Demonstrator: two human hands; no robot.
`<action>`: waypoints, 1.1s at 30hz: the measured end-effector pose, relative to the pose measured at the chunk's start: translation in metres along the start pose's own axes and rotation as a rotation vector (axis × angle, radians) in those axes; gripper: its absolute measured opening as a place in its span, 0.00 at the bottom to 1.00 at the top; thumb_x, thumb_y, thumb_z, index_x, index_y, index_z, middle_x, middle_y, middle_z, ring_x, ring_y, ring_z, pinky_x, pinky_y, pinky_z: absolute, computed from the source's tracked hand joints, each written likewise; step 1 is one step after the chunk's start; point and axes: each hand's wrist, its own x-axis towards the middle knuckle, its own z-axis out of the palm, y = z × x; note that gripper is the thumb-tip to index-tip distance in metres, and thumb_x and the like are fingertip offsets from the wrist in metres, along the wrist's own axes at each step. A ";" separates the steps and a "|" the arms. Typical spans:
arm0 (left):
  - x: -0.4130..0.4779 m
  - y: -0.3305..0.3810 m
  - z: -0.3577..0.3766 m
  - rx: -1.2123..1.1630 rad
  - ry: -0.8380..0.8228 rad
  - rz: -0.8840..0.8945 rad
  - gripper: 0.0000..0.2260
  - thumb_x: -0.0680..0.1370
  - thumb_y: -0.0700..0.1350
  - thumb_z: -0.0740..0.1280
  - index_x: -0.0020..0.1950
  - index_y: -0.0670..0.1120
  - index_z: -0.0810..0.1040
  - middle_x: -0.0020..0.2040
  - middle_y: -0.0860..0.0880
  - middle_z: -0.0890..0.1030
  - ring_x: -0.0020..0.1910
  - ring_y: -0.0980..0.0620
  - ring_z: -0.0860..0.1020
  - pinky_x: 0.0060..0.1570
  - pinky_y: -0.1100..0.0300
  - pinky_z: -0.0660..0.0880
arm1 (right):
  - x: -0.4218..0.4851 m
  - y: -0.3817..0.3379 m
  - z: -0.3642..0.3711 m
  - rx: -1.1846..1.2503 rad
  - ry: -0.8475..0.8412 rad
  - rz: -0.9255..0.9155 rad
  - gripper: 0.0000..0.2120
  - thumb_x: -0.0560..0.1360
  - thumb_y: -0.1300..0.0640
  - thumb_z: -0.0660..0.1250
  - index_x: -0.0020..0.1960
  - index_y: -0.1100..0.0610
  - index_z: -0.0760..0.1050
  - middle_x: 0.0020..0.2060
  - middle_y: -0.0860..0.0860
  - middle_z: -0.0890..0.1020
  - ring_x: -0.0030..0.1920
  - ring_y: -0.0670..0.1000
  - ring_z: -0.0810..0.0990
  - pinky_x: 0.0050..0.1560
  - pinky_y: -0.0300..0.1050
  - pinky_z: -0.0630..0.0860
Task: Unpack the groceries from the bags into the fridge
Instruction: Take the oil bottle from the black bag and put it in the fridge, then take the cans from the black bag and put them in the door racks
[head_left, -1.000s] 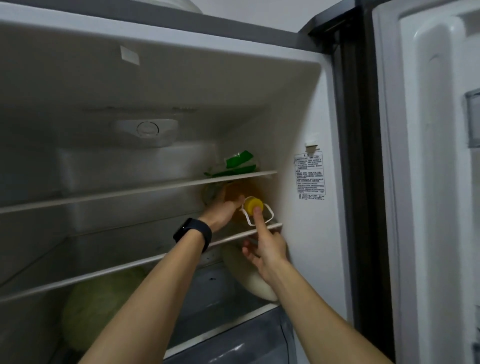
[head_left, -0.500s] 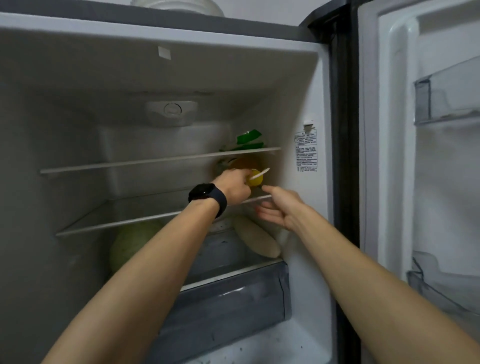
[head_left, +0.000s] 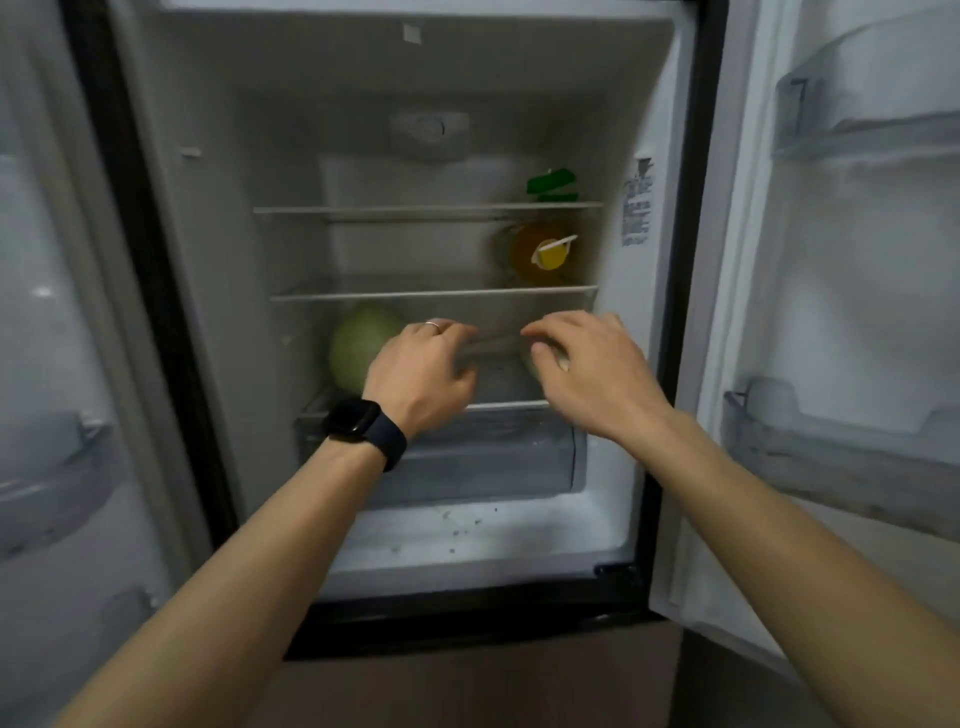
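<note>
The yellow-capped bottle (head_left: 540, 254) lies on the fridge's middle shelf (head_left: 415, 296), far right; left hand (head_left: 421, 369) and right hand (head_left: 592, 369) hover below, each grip slack, seemingly empty; I'd fetch the next bag item now.

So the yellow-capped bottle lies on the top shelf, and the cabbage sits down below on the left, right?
Not quite: the bottle lies on the middle shelf, as the head view shows. The cabbage does sit down below on the left, as you say.
</note>
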 end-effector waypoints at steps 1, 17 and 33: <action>-0.028 -0.003 -0.002 0.016 0.016 -0.029 0.22 0.77 0.51 0.64 0.72 0.52 0.72 0.70 0.50 0.75 0.67 0.46 0.72 0.61 0.52 0.73 | -0.018 -0.005 0.003 -0.002 0.001 -0.039 0.16 0.82 0.49 0.58 0.67 0.48 0.77 0.66 0.46 0.77 0.68 0.51 0.69 0.67 0.46 0.66; -0.503 -0.055 -0.119 0.260 -0.106 -0.795 0.19 0.78 0.51 0.65 0.69 0.54 0.75 0.68 0.51 0.76 0.68 0.50 0.71 0.66 0.54 0.69 | -0.276 -0.253 0.112 0.583 -0.397 -0.381 0.16 0.79 0.49 0.62 0.65 0.48 0.79 0.66 0.47 0.78 0.71 0.53 0.68 0.74 0.43 0.60; -0.979 -0.037 -0.386 0.490 -0.129 -1.536 0.21 0.79 0.51 0.63 0.73 0.53 0.71 0.72 0.50 0.72 0.70 0.49 0.69 0.69 0.54 0.66 | -0.575 -0.681 0.090 0.799 -0.822 -0.919 0.18 0.81 0.48 0.63 0.70 0.46 0.75 0.68 0.44 0.76 0.73 0.48 0.64 0.73 0.42 0.60</action>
